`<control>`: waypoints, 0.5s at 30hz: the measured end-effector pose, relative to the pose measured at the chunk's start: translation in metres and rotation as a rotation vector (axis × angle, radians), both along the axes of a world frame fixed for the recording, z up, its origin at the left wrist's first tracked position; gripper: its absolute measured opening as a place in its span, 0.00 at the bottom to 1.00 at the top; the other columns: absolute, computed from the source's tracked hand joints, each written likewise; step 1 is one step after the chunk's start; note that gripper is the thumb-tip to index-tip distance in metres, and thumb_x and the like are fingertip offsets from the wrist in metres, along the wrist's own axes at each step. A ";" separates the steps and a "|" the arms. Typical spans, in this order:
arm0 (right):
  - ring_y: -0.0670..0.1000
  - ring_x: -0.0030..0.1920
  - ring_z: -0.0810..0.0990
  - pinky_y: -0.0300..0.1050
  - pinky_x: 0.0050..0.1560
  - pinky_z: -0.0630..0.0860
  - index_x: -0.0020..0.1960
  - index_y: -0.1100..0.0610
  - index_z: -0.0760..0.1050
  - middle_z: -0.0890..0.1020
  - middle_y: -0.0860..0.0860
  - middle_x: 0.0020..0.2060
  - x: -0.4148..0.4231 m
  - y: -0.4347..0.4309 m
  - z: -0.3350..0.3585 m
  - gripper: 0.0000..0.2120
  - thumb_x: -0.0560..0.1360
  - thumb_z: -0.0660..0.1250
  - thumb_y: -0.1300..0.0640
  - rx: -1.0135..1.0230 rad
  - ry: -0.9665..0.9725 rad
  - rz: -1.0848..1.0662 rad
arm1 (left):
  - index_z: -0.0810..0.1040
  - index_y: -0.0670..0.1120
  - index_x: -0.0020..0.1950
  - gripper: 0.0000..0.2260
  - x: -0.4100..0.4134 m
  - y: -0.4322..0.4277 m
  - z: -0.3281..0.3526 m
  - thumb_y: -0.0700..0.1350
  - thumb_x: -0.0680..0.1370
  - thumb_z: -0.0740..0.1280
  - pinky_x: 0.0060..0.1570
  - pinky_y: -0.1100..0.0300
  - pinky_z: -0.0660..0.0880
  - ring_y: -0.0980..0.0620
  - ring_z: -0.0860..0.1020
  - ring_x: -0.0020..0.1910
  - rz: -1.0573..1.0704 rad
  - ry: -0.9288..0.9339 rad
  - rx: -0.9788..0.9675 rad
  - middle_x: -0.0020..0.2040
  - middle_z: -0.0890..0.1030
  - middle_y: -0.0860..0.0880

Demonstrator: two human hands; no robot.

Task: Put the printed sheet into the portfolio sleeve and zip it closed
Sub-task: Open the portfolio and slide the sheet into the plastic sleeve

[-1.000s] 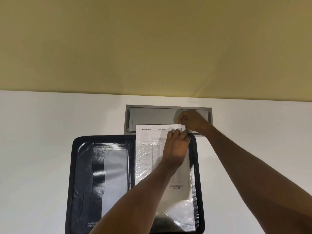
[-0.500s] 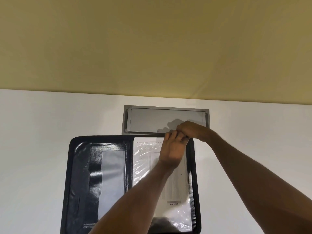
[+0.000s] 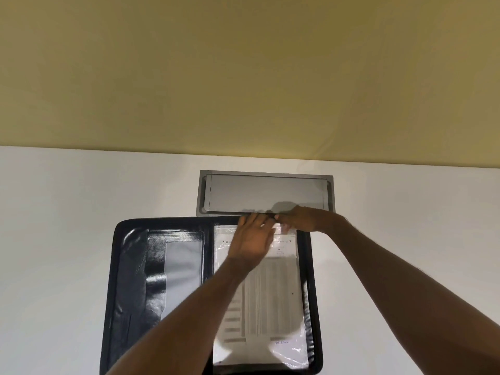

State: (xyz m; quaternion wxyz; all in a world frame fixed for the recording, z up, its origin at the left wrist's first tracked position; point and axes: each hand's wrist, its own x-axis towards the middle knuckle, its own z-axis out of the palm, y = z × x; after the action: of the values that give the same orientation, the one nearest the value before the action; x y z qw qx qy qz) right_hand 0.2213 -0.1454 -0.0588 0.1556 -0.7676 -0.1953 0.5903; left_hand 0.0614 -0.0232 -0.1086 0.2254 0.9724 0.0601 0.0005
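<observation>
A black zip portfolio (image 3: 130,280) lies open on the white table. Its right half holds a clear plastic sleeve (image 3: 286,350) with the printed sheet (image 3: 270,293) fully inside it, text facing up. My left hand (image 3: 251,239) rests flat on the upper part of the sleeve, fingers stretched toward the top edge. My right hand (image 3: 303,217) comes in from the right and pinches the sleeve's top edge next to my left fingertips. The portfolio's left half shows glossy black pockets with a grey insert (image 3: 184,263).
A grey metal flap panel (image 3: 265,190) is set into the white table (image 3: 54,239) just behind the portfolio. A yellow wall (image 3: 243,77) rises behind the table's far edge. The portfolio's lower edge runs out of view.
The sheet's top stuck out above the sleeve a second ago; it has slid down fully inside. Both hands came down to the sleeve's top edge, and my left hand flattened.
</observation>
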 end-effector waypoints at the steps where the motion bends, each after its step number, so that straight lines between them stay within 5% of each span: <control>1: 0.54 0.52 0.81 0.47 0.60 0.76 0.53 0.59 0.79 0.83 0.55 0.49 -0.002 -0.003 -0.001 0.20 0.84 0.59 0.43 -0.037 -0.058 0.056 | 0.78 0.51 0.66 0.13 -0.007 0.013 -0.002 0.50 0.84 0.61 0.68 0.49 0.69 0.49 0.77 0.65 0.004 0.040 0.019 0.64 0.81 0.51; 4: 0.50 0.42 0.80 0.42 0.49 0.74 0.50 0.65 0.81 0.82 0.56 0.41 -0.009 -0.007 0.001 0.15 0.82 0.65 0.52 -0.078 -0.198 0.118 | 0.80 0.51 0.61 0.11 -0.022 0.049 -0.004 0.51 0.84 0.61 0.66 0.49 0.70 0.48 0.77 0.63 -0.022 0.106 0.054 0.60 0.82 0.51; 8: 0.57 0.52 0.84 0.48 0.56 0.80 0.52 0.58 0.82 0.85 0.55 0.49 -0.016 -0.012 0.004 0.08 0.79 0.66 0.56 -0.106 -0.378 0.111 | 0.82 0.50 0.61 0.11 -0.029 0.080 0.000 0.51 0.83 0.65 0.65 0.49 0.69 0.47 0.77 0.63 -0.090 0.183 0.066 0.60 0.81 0.50; 15: 0.54 0.49 0.81 0.53 0.54 0.80 0.48 0.60 0.82 0.83 0.53 0.48 -0.027 -0.027 0.008 0.06 0.75 0.72 0.57 0.172 -0.634 0.201 | 0.80 0.50 0.57 0.07 -0.025 0.090 0.011 0.50 0.82 0.67 0.68 0.50 0.67 0.47 0.78 0.63 -0.208 0.229 0.055 0.59 0.83 0.51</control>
State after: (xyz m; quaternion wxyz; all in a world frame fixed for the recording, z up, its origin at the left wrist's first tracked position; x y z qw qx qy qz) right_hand 0.1942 -0.1726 -0.0507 0.0923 -0.8738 -0.3578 0.3162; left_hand 0.0366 0.0668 -0.0975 0.1893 0.9728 -0.0158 -0.1323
